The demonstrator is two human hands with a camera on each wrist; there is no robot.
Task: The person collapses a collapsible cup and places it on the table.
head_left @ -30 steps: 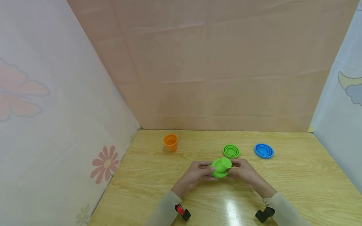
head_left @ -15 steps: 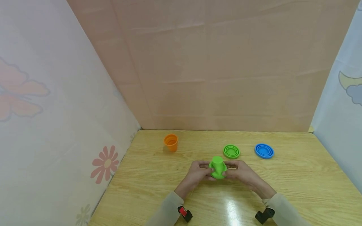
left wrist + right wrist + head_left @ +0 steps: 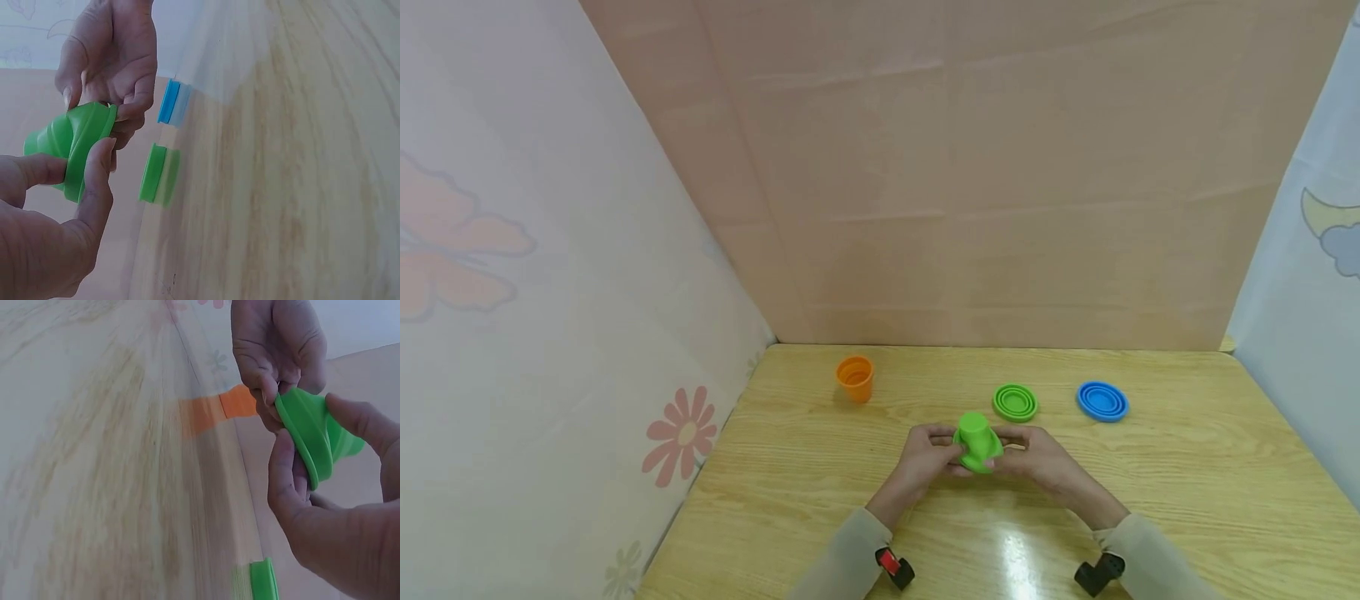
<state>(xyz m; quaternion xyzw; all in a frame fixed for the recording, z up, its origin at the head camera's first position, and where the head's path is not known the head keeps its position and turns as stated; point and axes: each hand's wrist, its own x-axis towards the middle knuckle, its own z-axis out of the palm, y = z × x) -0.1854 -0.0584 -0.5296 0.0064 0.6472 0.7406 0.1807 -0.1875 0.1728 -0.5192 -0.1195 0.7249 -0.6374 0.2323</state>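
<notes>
Rising behind everything, a tan sheet (image 3: 970,167) fills the back, and a pale sheet (image 3: 572,233) printed with flowers runs down the left side. Below them spreads a wood-grain table (image 3: 790,500). Two light sleeves (image 3: 842,554) reach in from the near edge, angled toward each other.

The left hand (image 3: 921,457) and the right hand (image 3: 1037,458) meet around one thing, a green cup (image 3: 976,442), lifted above the table near its middle. Each grip is a narrow pinch, filled by the cup. On the left, the thumb presses the outer wall while the fingers lie at the rim; the right hand holds the opposite side in the same way, thumb on the wall, fingers curled at the rim. Whether the fingers of the two hands touch each other, I cannot tell.

The held cup is upside down, its narrow base up and its wide rim toward the table, with the wall bent unevenly between the thumbs. An orange cup (image 3: 855,379) stands upright farther back on the left, mouth up. Back on the right lies a flat blue disc (image 3: 1102,402) of nested rings. Smaller, a flat green disc (image 3: 1015,402) of similar rings lies just beyond the right hand, apart from it.
</notes>
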